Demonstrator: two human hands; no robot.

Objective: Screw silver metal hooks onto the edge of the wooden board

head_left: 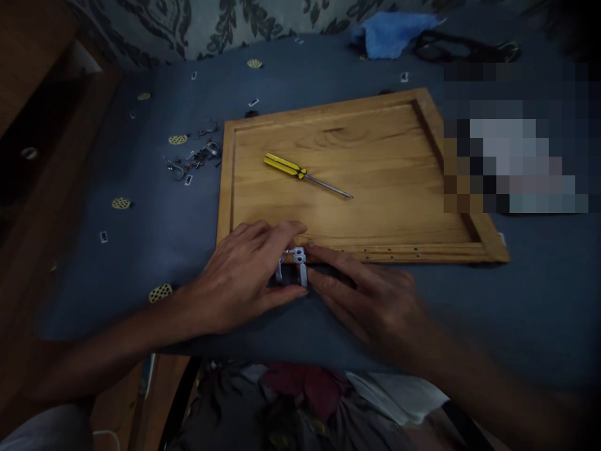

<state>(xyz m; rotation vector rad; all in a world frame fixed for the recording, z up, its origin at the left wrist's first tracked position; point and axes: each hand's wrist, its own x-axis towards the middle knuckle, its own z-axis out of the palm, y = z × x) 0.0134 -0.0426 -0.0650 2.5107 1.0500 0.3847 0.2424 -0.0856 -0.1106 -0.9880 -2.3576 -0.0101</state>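
A silvery metal cabinet hinge (298, 255) sits at the near edge of the framed wooden panel (488, 250), part of it overhanging towards me. My left hand (241, 269) curves around it from the left, thumb at its near end and fingers over the panel's frame. From the other side, the fingertips of my right hand (370, 291) press on the hinge's right edge; its thumb is hidden. A yellow and black screwdriver (307, 176) lies on the panel beyond both hands, its tip to the right.
Loose hinges and screws (200, 155) lie in a small pile on the blue patterned cloth (141, 250) left of the panel. Towards the back right are a blue rag (392, 34) and a dark strap-like item (464, 49). A blurred-out patch covers the right side. Wooden furniture (42, 81) stands at left.
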